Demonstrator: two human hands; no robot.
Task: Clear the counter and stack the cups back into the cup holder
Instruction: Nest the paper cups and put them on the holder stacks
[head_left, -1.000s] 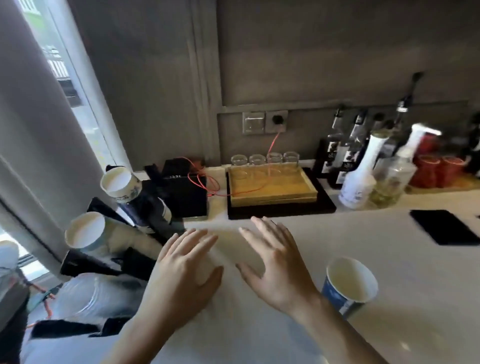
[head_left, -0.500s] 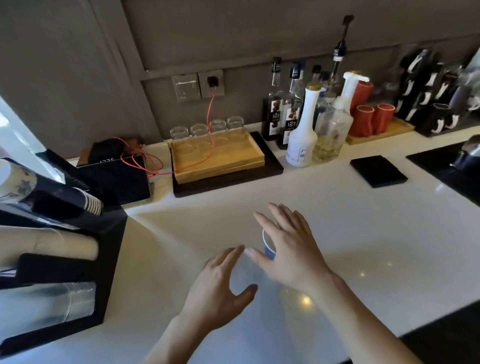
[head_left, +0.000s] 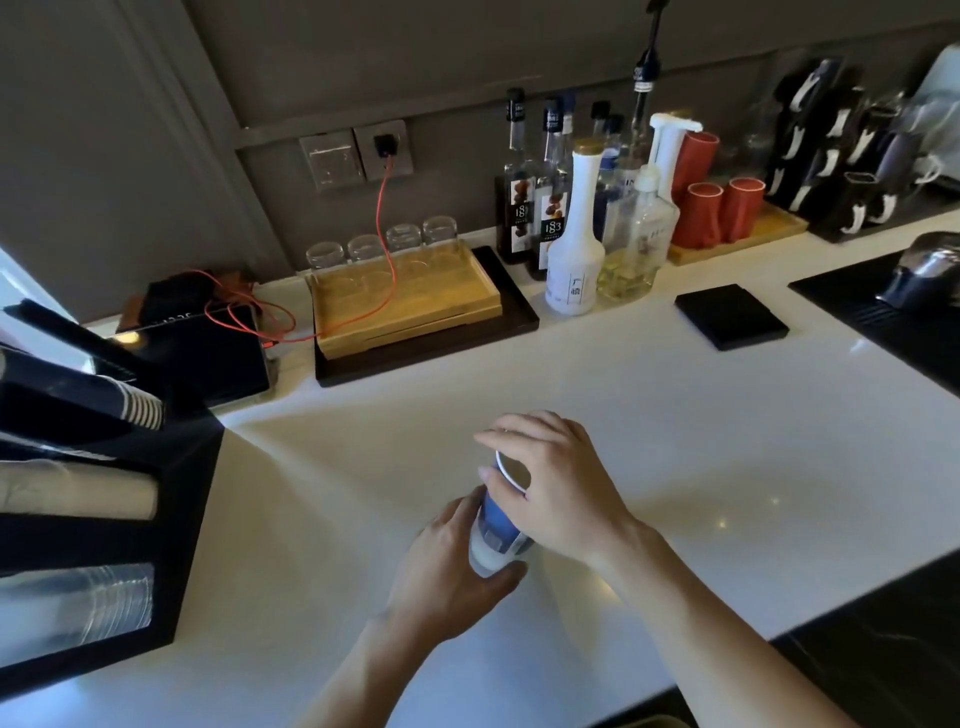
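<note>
A blue and white paper cup (head_left: 497, 525) stands on the white counter (head_left: 675, 441), near its front edge. My right hand (head_left: 556, 483) covers its rim from the right, fingers curled over the top. My left hand (head_left: 447, 566) wraps around the cup's lower part from the left. At the far left sits the black cup holder (head_left: 176, 509), with slots that hold stacks of dark paper cups (head_left: 130, 410), beige cups (head_left: 78, 493) and clear plastic cups (head_left: 83, 603) lying sideways.
Behind are a wooden tray on a black tray (head_left: 410, 306) with upturned glasses (head_left: 384, 241), syrup bottles (head_left: 576, 228), red cups (head_left: 722, 208) and a black square mat (head_left: 730, 317). A black box with a red cable (head_left: 208, 332) is back left. A dark drip mat (head_left: 893, 322) lies at right.
My right hand has closed over the cup's rim and my left hand has come up around its base. The camera has turned right, away from the cup holder.
</note>
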